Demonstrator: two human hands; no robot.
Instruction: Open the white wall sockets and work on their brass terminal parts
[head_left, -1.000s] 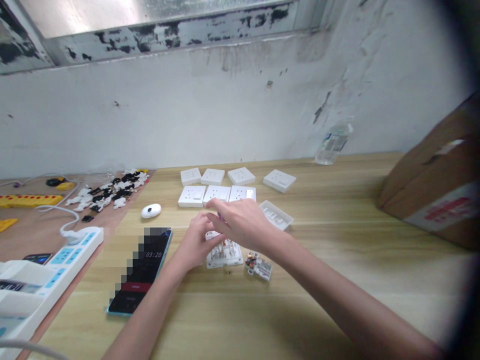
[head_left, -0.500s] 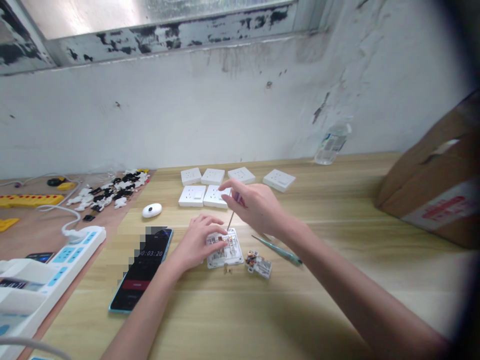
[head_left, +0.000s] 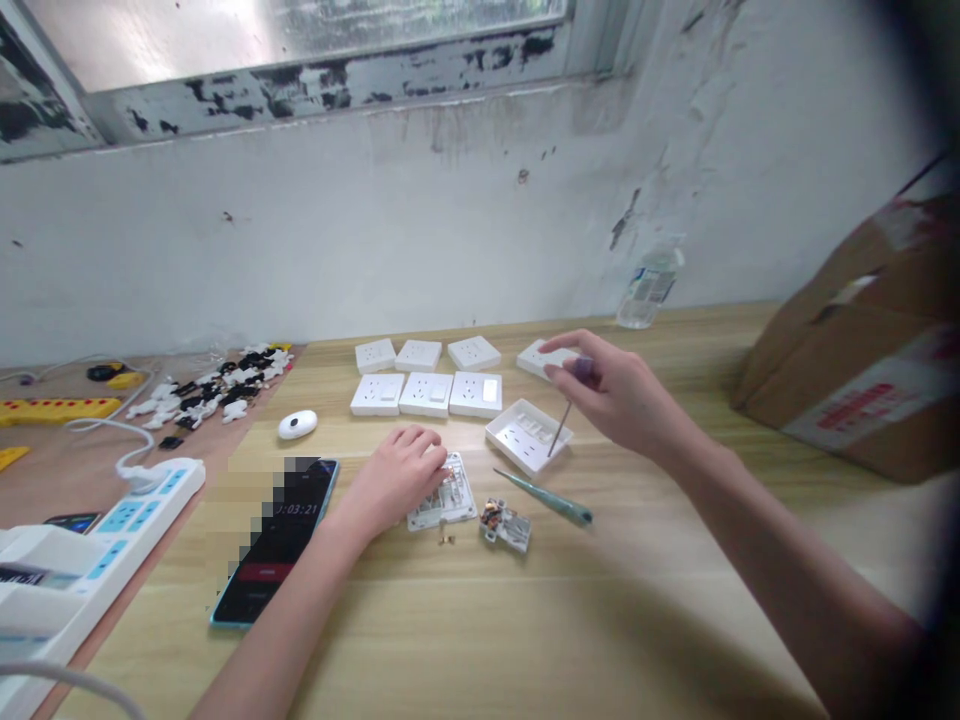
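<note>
My right hand (head_left: 619, 390) is closed around the purple handle of a screwdriver (head_left: 583, 370). Its thin shaft slants down to a white socket shell (head_left: 517, 450), which lies with its hollow side up. My left hand (head_left: 397, 475) is over the left side of an opened socket's back plate (head_left: 454, 500), fingers curled onto it and hiding part of it. Metal strips show inside that plate. Just in front of it lies a small brass piece (head_left: 447, 540). A loose grey-white socket insert with metal contacts (head_left: 506, 525) and a green pen-like tool (head_left: 547, 497) lie to the right.
Several assembled white wall sockets (head_left: 425, 394) stand in rows at the back. On the left are a phone (head_left: 289, 540), a white oval device (head_left: 298, 425), a power strip (head_left: 142, 520) and black and white parts (head_left: 214, 390). A bottle (head_left: 649, 290) and cardboard box (head_left: 847, 350) stand right.
My right hand has moved right with the screwdriver, away from the back plate to the white shell, which was hidden before. My left hand stays at the plate, its fingers more curled.
</note>
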